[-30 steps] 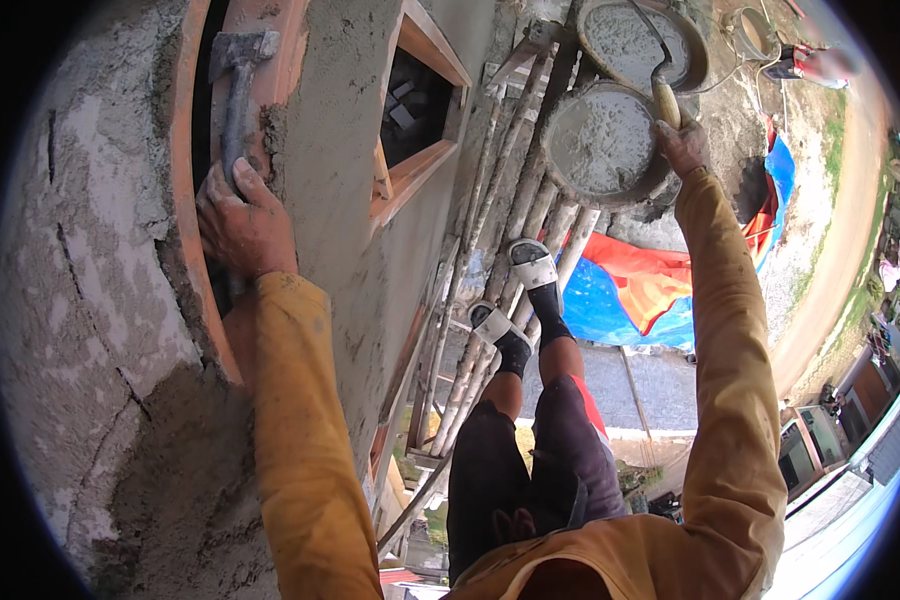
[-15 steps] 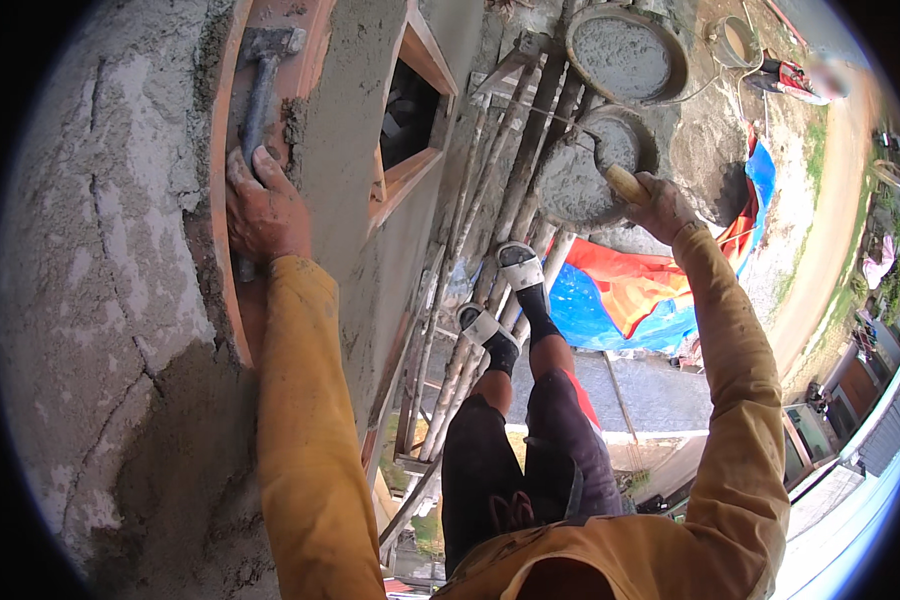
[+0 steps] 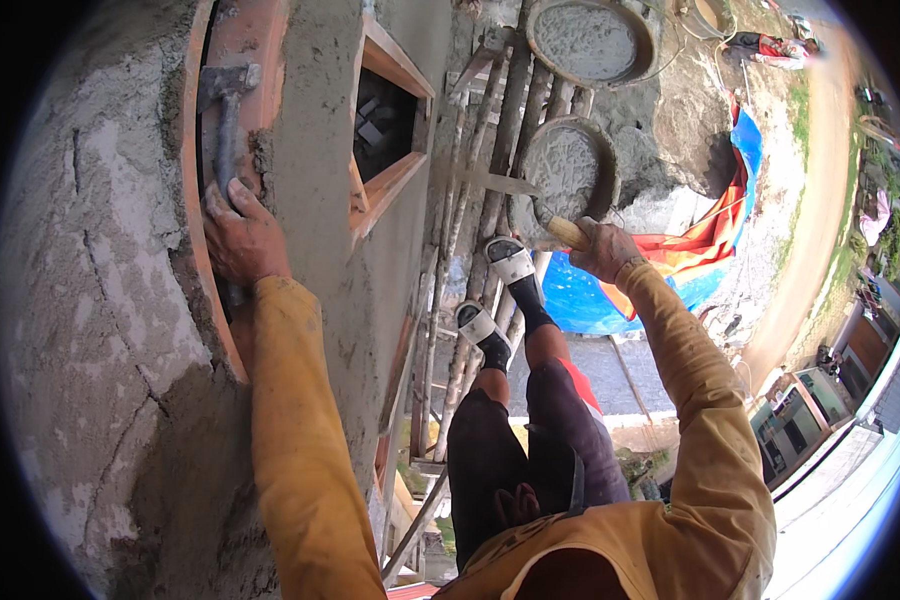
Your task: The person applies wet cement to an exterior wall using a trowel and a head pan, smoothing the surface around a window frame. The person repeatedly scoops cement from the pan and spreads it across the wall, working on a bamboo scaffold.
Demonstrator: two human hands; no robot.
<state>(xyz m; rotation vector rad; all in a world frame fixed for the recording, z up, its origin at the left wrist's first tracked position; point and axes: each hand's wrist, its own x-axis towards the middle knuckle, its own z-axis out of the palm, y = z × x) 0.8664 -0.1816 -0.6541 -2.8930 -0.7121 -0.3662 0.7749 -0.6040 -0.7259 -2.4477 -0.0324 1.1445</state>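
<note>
My right hand [image 3: 606, 250] is closed around the light wooden handle of a trowel [image 3: 515, 184]. Its long flat blade points left, across the near edge of a round basin [image 3: 608, 165] of wet grey mortar. On the wall side, my left hand [image 3: 245, 238] is closed over the shaft of a grey, hammer-like tool [image 3: 227, 140]. That tool has a T-shaped head and lies along a reddish frame [image 3: 262, 80] set in the wall. My palm hides part of its shaft, and its lower end just shows below.
Another mortar basin [image 3: 646, 45] stands beyond the first. Bamboo scaffold poles [image 3: 457, 205] run beside the wall under my feet. A small wooden-framed opening [image 3: 395, 190] breaks the plastered wall. Blue and orange tarpaulin [image 3: 695, 262] lies below right. A person [image 3: 775, 48] is far off.
My right hand has drawn the trowel back from the near basin and swung its blade leftward, toward the wall. My left hand stays on the hammer-like tool. The whole view has shifted slightly.
</note>
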